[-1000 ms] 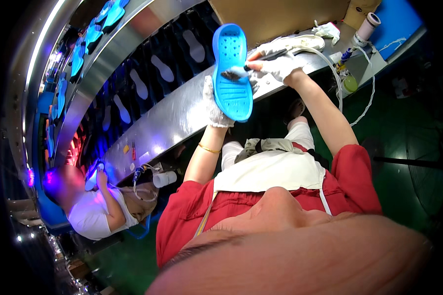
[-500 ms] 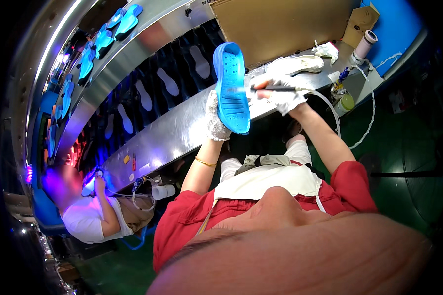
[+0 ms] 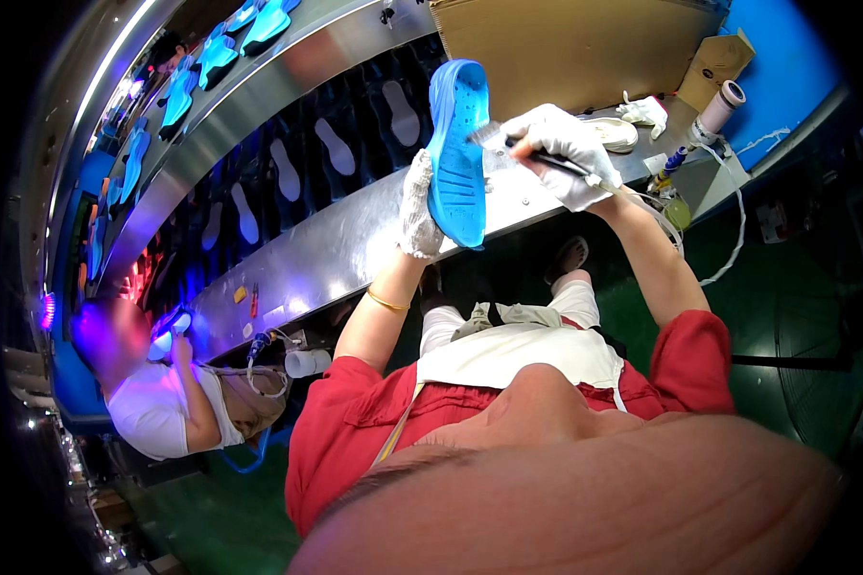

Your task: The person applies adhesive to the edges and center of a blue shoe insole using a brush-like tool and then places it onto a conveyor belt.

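My left hand [image 3: 418,213], in a white knit glove, is closed on the side of a blue shoe sole [image 3: 457,177]. The sole stands tilted upright with its hollow, grooved inner side showing and small holes toward its far end. In my right hand [image 3: 568,149], gloved with some fingertips bare, is a brush [image 3: 490,137] with a dark handle, gripped by thumb and fingers. Its bristle end is at the sole's right edge; whether it touches is unclear. A pale hose [image 3: 673,236] runs from the handle past my right forearm.
A metal ledge [image 3: 331,244] runs before me, beside a rack of pale insoles [image 3: 335,147]. Blue soles [image 3: 215,59] line the upper conveyor. A cardboard box [image 3: 575,57], pink bottle [image 3: 719,107] and pale shoe piece [image 3: 614,134] stand right. A co-worker [image 3: 158,407] sits left.
My right hand and the brush have pulled right and upward, away from the sole's inside. The sole has shifted slightly up and right in view. The co-worker's hands have shifted slightly.
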The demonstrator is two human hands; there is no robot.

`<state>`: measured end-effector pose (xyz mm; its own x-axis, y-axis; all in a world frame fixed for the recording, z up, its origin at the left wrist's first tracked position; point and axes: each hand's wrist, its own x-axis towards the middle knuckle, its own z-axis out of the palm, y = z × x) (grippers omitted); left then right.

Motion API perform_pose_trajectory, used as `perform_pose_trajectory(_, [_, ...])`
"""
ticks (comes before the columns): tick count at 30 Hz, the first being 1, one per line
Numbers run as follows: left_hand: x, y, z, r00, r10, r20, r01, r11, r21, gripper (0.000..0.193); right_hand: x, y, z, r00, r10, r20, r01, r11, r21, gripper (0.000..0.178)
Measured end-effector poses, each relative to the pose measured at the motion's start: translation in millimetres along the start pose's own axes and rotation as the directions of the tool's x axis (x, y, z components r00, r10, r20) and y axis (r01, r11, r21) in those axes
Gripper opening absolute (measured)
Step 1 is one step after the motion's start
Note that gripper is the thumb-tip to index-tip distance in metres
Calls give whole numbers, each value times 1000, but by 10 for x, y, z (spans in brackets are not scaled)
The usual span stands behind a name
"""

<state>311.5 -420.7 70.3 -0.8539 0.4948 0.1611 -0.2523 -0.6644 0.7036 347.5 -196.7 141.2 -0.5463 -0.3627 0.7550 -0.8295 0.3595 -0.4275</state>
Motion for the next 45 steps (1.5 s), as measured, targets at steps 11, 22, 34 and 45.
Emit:
perform_pose_trajectory(11, [504, 755, 217, 974, 87, 211, -102, 993, 60, 77, -168, -254, -225, 996, 85, 25, -81, 991, -109, 17])
perform_pose_trajectory(22, [2588, 2221, 204, 892, 115, 437, -21, -955, 295, 41, -356, -75, -118, 958, 230, -170, -207, 968, 142, 13])
perform_pose_trajectory(34, [1380, 3167, -563, 834, 551, -5, 402, -603, 689, 37, -519, 25, 247, 934, 348, -78, -301, 888, 347, 20])
perform_pose_trajectory(45, [-59, 2552, 186, 386, 899, 208, -676, 122, 727, 18, -635, 20, 315, 934, 353, -53, -335, 918, 214, 21])
